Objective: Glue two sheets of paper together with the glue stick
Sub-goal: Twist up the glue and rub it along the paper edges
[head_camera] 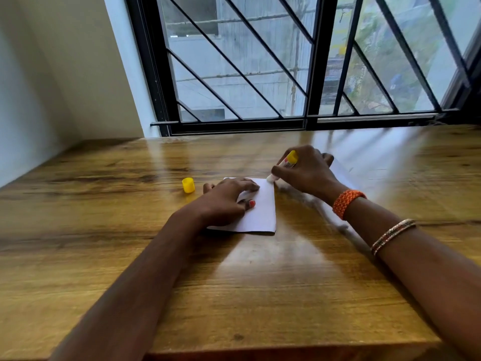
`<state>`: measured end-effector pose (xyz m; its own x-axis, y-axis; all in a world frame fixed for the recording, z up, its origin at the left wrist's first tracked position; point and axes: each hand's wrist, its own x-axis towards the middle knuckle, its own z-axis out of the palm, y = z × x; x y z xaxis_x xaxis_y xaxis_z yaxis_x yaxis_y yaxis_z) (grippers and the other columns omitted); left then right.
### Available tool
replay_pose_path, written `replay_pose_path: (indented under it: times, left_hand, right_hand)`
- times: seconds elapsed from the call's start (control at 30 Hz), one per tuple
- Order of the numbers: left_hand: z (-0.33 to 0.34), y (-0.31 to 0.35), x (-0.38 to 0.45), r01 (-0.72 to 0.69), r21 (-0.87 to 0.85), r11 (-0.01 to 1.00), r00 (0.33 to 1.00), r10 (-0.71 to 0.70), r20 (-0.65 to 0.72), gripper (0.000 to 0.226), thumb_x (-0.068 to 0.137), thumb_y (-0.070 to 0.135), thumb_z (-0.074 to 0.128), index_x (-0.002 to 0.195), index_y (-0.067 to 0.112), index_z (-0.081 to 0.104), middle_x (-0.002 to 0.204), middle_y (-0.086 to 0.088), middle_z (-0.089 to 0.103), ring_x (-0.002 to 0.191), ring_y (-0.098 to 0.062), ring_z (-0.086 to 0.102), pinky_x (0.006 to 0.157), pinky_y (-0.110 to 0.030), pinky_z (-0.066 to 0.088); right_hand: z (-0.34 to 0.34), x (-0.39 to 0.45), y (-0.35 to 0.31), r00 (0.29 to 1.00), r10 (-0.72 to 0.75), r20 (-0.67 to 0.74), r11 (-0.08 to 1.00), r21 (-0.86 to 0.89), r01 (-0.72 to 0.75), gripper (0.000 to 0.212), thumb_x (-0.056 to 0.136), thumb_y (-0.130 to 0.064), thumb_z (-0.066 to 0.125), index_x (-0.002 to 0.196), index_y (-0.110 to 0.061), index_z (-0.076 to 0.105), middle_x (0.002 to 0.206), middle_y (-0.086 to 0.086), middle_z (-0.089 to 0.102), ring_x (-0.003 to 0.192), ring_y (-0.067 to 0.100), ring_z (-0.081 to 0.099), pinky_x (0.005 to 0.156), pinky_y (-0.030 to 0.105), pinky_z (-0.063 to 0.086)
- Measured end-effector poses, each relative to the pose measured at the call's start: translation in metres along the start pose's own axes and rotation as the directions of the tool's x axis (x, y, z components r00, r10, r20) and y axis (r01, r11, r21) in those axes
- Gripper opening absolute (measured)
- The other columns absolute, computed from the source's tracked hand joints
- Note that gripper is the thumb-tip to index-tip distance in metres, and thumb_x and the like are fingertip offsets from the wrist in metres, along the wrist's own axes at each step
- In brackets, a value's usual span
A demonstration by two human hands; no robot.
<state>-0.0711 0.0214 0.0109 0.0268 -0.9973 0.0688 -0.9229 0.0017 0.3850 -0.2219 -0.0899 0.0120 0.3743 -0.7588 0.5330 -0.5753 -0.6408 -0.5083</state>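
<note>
A small white sheet of paper [260, 212] lies on the wooden table [260, 282]. My left hand [226, 199] presses flat on its left part, fingers spread. My right hand [307, 170] grips a yellow and white glue stick [285, 165], tilted, with its white tip touching the sheet's far right corner. A second white sheet [343, 173] lies to the right, mostly hidden behind my right hand and blurred by glare. The glue stick's yellow cap [188, 185] stands on the table, left of my left hand.
The table's far edge meets a wall and a window with black diagonal bars [260, 74]. The table's near edge [286, 347] runs along the bottom. A pale wall [39, 100] stands on the left.
</note>
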Motion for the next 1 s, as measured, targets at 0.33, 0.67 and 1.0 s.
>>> replay_pose_path:
  times: [0.33,0.67,1.0]
  left_hand:
    - [0.000,-0.004,0.002,0.003,-0.021,1.000,1.000,-0.003,-0.007,0.044,0.090,0.029,0.052,0.134,0.030,0.046,0.147,0.010,0.040,0.138,-0.015,0.030,0.113,-0.050,0.018]
    - [0.001,-0.008,0.004,0.000,-0.062,0.998,1.000,-0.001,-0.014,0.044,0.088,0.028,0.054,0.132,0.031,0.048,0.146,0.011,0.041,0.138,-0.015,0.031,0.114,-0.050,0.018]
    - [0.002,-0.007,0.003,0.013,-0.086,0.996,1.000,-0.015,-0.025,0.043,0.088,0.028,0.055,0.131,0.030,0.049,0.146,0.009,0.043,0.137,-0.017,0.033,0.114,-0.052,0.018]
  right_hand:
    - [-0.002,-0.001,-0.001,1.000,0.012,0.005,1.000,0.027,-0.012,0.029,0.071,-0.034,0.070,0.060,-0.007,0.068,0.053,0.000,0.062,0.051,0.005,0.049,0.057,0.021,0.026]
    - [-0.007,-0.018,-0.013,0.999,-0.038,0.004,0.999,0.034,0.038,0.029,0.070,-0.032,0.071,0.059,-0.005,0.067,0.056,0.006,0.066,0.054,0.018,0.058,0.064,0.032,0.040]
    - [-0.001,-0.030,-0.021,0.993,-0.026,-0.115,0.999,-0.022,0.023,0.031,0.065,-0.038,0.069,0.052,-0.010,0.062,0.050,-0.006,0.058,0.055,0.000,0.047,0.068,0.032,0.021]
